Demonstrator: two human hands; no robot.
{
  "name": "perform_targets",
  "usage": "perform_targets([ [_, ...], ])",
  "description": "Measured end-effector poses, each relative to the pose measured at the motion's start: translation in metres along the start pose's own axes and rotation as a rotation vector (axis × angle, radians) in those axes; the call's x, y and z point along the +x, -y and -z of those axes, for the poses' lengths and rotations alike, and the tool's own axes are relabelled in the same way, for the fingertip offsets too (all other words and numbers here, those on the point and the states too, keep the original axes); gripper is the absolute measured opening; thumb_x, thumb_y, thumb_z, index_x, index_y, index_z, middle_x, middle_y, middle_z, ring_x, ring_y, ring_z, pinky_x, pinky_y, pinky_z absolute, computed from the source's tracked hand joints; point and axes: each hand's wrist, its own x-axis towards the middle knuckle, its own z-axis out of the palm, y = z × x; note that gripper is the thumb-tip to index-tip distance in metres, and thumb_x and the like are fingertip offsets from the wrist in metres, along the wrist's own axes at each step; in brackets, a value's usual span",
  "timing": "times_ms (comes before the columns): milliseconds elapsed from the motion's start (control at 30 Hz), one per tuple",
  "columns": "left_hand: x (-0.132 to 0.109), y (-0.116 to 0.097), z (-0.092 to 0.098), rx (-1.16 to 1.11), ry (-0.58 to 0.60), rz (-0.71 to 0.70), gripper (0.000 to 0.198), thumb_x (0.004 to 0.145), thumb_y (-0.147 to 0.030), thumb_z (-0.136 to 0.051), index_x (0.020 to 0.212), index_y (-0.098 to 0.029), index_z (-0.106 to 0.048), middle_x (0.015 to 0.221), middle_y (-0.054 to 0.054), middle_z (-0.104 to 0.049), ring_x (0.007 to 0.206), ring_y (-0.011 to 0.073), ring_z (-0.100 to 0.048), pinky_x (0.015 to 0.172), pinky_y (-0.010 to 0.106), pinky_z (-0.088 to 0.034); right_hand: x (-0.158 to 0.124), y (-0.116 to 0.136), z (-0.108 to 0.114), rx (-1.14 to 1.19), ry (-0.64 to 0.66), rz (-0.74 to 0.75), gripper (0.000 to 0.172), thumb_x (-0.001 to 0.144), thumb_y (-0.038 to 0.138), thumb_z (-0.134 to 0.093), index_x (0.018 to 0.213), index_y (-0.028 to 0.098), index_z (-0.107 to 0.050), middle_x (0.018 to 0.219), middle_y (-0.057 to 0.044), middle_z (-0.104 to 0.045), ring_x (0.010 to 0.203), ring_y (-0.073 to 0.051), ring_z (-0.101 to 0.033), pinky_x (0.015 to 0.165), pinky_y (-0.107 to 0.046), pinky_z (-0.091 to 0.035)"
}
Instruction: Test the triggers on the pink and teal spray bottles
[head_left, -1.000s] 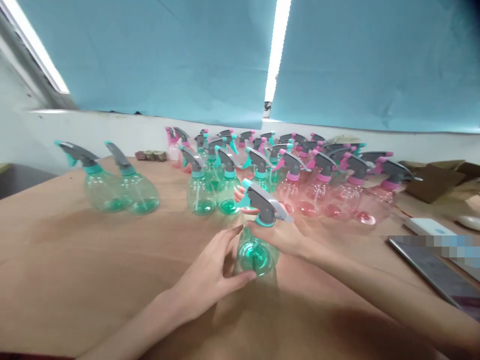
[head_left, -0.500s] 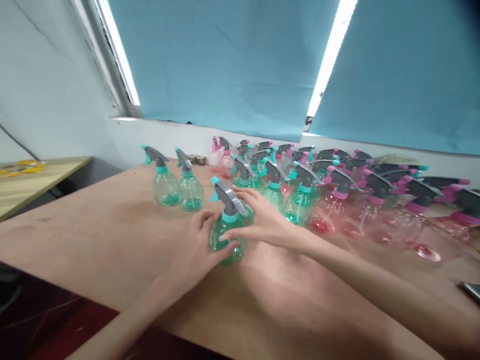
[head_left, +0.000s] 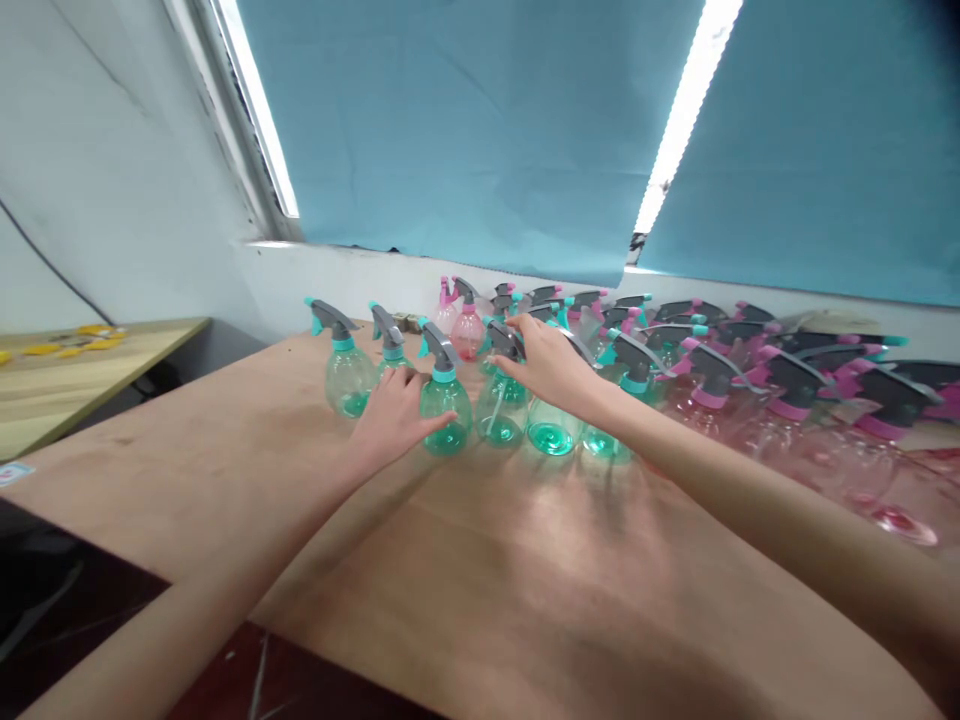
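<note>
Our left hand (head_left: 394,412) is gripping a round, translucent-green plastic spray bottle (head_left: 448,398), seemingly already standing on the brown wooden surface (head_left: 450,570), long axis vertical, turquoise nozzle (head_left: 423,323) pointing left; we are not yet releasing it. Farther right, our right hand (head_left: 551,370), thumb and fingers parted, is bracketing a matching bottle's grey spray head (head_left: 505,338), contact unclear.

The person's left hand (head_left: 394,412) and right hand (head_left: 555,368) are bare, with slim fingers (head_left: 436,425). Both forearms (head_left: 720,485) are slender and uncovered.

blue sheets (head_left: 465,130), bright gap (head_left: 688,115) between | yellow pieces (head_left: 103,345) on pale side table (head_left: 97,388) | dark cable (head_left: 56,267) against white wall (head_left: 90,180)
</note>
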Motion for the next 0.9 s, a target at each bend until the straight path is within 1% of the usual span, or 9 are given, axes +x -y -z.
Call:
perform_targets([
  [167,0.015,-0.004,0.007,0.088,0.025,-0.024,0.049,0.079,-0.049,-0.069,0.102,-0.006,-0.063,0.102,0.016,-0.055,0.099,0.0340,-0.049,0.088,0.045,-0.043,0.010,0.001,-0.009,-0.011,0.032,-0.042,0.040,0.088,0.017,-0.052,0.125,0.003,-0.047,0.106,-0.021,-0.067,0.102,-0.034,-0.062,0.080,-0.038,-0.045],
  [267,0.021,-0.006,0.009,0.113,0.030,-0.037,0.044,0.082,-0.047,-0.068,0.101,-0.007,-0.064,0.102,0.016,-0.055,0.100,0.0333,-0.048,0.087,0.044,-0.042,0.010,0.002,-0.007,-0.012,0.054,-0.065,0.039,0.088,0.014,-0.050,0.125,0.001,-0.048,0.104,-0.022,-0.068,0.100,-0.034,-0.063,0.078,-0.037,-0.044],
  [400,0.027,-0.005,0.004,0.122,0.023,-0.022,0.040,0.077,-0.047,-0.072,0.097,-0.013,-0.066,0.099,0.014,-0.056,0.100,0.0354,-0.049,0.085,0.046,-0.043,0.007,0.005,-0.003,-0.003,0.071,-0.081,0.040,0.089,0.015,-0.049,0.126,0.001,-0.048,0.102,-0.022,-0.068,0.099,-0.032,-0.063,0.077,-0.035,-0.043],
  [533,0.028,-0.001,-0.002,0.106,-0.005,-0.014,0.047,0.079,-0.048,-0.070,0.103,-0.009,-0.064,0.100,0.016,-0.056,0.099,0.0359,-0.050,0.086,0.047,-0.043,0.005,0.007,-0.001,0.014,0.074,-0.083,0.039,0.089,0.018,-0.048,0.126,0.005,-0.048,0.098,-0.019,-0.069,0.094,-0.030,-0.064,0.074,-0.034,-0.042],
  [633,0.022,0.000,-0.004,0.081,-0.047,-0.003,0.052,0.083,-0.049,-0.065,0.114,-0.007,-0.060,0.102,0.015,-0.056,0.102,0.0355,-0.049,0.090,0.048,-0.041,0.003,0.008,0.001,0.033,0.074,-0.073,0.038,0.088,0.017,-0.049,0.125,0.006,-0.048,0.094,-0.018,-0.070,0.092,-0.029,-0.064,0.072,-0.033,-0.042],
  [733,0.008,-0.006,-0.004,0.048,-0.098,0.021,0.058,0.084,-0.050,-0.064,0.121,-0.006,-0.056,0.103,0.015,-0.053,0.106,0.0346,-0.048,0.094,0.047,-0.040,-0.002,0.009,0.002,0.052,0.073,-0.062,0.038,0.087,0.016,-0.049,0.124,0.008,-0.049,0.090,-0.015,-0.070,0.085,-0.027,-0.064,0.068,-0.033,-0.042],
  [767,0.001,-0.009,-0.004,0.037,-0.114,0.031,0.060,0.084,-0.049,-0.064,0.123,-0.005,-0.055,0.104,0.015,-0.053,0.107,0.0344,-0.048,0.095,0.046,-0.041,-0.005,0.010,0.002,0.058,0.072,-0.056,0.038,0.087,0.016,-0.049,0.124,0.008,-0.048,0.089,-0.014,-0.069,0.082,-0.026,-0.064,0.068,-0.032,-0.042],
  [867,-0.022,-0.025,-0.003,-0.012,-0.137,0.033,0.054,0.089,-0.047,-0.058,0.127,-0.009,-0.052,0.108,0.014,-0.052,0.109,0.0328,-0.049,0.096,0.046,-0.041,-0.017,0.011,0.007,0.072,0.065,-0.034,0.038,0.087,0.018,-0.050,0.125,0.010,-0.048,0.089,-0.012,-0.068,0.080,-0.025,-0.063,0.066,-0.032,-0.042],
  [900,-0.030,-0.032,-0.003,-0.094,-0.134,0.018,0.052,0.089,-0.048,-0.058,0.127,-0.011,-0.051,0.110,0.015,-0.052,0.111,0.0334,-0.048,0.098,0.047,-0.040,-0.022,0.011,0.010,0.076,0.062,-0.029,0.038,0.087,0.020,-0.051,0.125,0.011,-0.048,0.088,-0.012,-0.068,0.080,-0.025,-0.062,0.065,-0.031,-0.041],
])
